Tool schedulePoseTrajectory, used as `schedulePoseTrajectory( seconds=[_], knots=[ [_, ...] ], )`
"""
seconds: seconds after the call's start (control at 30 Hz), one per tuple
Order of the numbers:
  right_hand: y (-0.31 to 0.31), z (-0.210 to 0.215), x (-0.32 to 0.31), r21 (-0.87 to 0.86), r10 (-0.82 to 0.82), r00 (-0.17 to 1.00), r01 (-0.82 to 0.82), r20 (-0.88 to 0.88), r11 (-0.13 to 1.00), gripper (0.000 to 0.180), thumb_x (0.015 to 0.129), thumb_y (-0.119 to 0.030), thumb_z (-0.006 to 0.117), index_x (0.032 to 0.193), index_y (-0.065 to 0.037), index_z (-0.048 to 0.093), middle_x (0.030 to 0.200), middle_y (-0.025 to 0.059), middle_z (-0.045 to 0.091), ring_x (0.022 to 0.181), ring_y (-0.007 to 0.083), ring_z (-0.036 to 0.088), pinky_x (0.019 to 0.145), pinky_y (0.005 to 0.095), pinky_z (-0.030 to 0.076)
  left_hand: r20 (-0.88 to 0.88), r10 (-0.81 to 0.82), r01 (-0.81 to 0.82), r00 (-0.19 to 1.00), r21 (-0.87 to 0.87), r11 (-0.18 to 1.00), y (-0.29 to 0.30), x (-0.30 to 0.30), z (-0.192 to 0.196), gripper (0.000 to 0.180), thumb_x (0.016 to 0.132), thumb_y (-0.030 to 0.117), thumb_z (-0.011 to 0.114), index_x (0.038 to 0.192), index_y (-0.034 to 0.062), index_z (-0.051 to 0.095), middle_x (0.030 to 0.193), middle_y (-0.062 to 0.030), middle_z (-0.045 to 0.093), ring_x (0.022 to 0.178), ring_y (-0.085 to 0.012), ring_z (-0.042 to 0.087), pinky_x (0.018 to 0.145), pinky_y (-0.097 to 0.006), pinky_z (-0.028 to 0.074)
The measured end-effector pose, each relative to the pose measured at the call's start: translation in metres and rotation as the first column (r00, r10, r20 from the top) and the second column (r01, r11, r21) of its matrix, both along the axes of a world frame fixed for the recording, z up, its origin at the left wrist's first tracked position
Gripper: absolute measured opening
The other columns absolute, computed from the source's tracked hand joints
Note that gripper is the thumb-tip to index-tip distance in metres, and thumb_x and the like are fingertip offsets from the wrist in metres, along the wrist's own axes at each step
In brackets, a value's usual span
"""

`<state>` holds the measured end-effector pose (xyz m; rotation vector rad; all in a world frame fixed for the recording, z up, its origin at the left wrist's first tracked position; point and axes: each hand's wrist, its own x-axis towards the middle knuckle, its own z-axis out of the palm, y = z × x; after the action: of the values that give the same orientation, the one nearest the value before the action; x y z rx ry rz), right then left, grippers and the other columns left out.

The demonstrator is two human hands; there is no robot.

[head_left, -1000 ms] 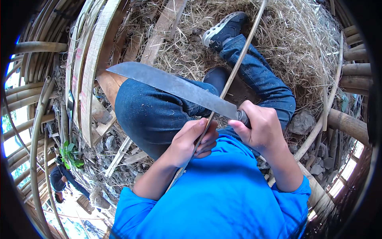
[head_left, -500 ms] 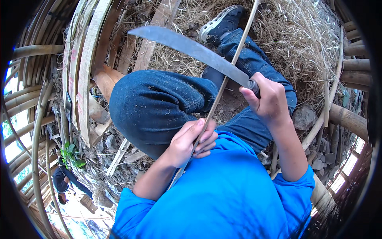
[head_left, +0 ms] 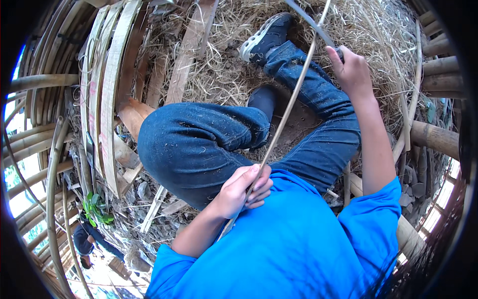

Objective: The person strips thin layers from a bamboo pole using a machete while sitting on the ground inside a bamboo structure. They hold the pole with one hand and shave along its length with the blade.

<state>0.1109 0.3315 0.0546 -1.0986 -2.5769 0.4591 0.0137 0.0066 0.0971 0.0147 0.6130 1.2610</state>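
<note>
My left hand (head_left: 246, 191) is closed round the lower part of a long, thin bamboo strip (head_left: 284, 122), close to my blue shirt. From there the strip slants up and away to the right, past the top of the picture. Out at the far right my right hand (head_left: 350, 70) grips the dark handle of a large knife (head_left: 313, 24). The grey blade lies across the strip, seen nearly edge-on, and seems to touch it. Its far end passes out of the picture at the top.
Pale shavings (head_left: 368, 35) cover the ground around my outstretched shoe (head_left: 266, 39). Wooden planks (head_left: 113, 84) lean at the left, near a bamboo fence (head_left: 35, 139) and a green plant (head_left: 95, 209). Another person (head_left: 89, 239) is at the lower left. A thick bamboo pole (head_left: 435, 139) lies right.
My right hand has pushed the knife away from me along the strip, and the blade has turned from flat to nearly edge-on. My left hand keeps its hold at almost the same place.
</note>
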Motion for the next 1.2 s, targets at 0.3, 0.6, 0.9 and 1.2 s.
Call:
schedulePoseTrajectory(
  seconds=[0.3,0.6,0.9,1.2],
  knots=[
    [-0.017,-0.002,-0.011,0.084,0.021,0.999,-0.025,0.047,0.996,0.053,0.092,-0.054,0.050,0.074,-0.004,0.056,0.062,0.0204,0.061,0.064,0.0411,0.063,0.056,0.0476,0.051,0.069,0.049,-0.047,0.996,-0.029,0.998,-0.002,-0.005,-0.011,0.045,0.102,0.043,0.030,0.069,0.0124,0.036,0.053,0.0036,0.031,0.045,-0.0049,0.027,0.039,-0.019,0.024],
    [-0.045,0.017,-0.001,0.090,0.374,0.924,-0.367,-0.076,0.926,0.046,0.091,-0.048,0.055,0.073,-0.006,0.056,0.061,0.0148,0.061,0.056,0.0313,0.064,0.049,0.0410,0.050,0.055,0.027,-0.028,0.998,0.004,1.000,-0.016,-0.005,-0.002,0.045,0.102,0.045,0.031,0.070,0.0119,0.036,0.055,0.0038,0.030,0.048,-0.0052,0.027,0.041,-0.020,0.023],
    [0.074,-0.005,0.067,0.105,-0.171,0.982,0.163,0.080,0.981,0.065,0.094,-0.061,0.039,0.079,-0.001,0.061,0.059,0.0160,0.058,0.058,0.0333,0.061,0.057,0.0429,0.047,0.129,0.022,-0.028,0.991,0.042,0.999,-0.016,-0.004,-0.004,0.047,0.102,0.045,0.030,0.069,0.0123,0.036,0.054,0.0033,0.031,0.046,-0.0058,0.026,0.041,-0.021,0.023],
    [-0.076,-0.001,0.043,-0.396,-0.221,0.919,0.079,-0.328,0.915,0.042,0.087,-0.037,0.068,0.068,-0.003,0.052,0.053,0.0008,0.047,0.051,0.0069,0.042,0.047,0.0267,0.035,0.130,0.075,-0.086,0.989,0.079,0.993,-0.008,-0.014,-0.002,0.048,0.102,0.045,0.030,0.068,0.0122,0.037,0.052,0.0030,0.032,0.044,-0.0059,0.029,0.039,-0.020,0.023]
  ],
)
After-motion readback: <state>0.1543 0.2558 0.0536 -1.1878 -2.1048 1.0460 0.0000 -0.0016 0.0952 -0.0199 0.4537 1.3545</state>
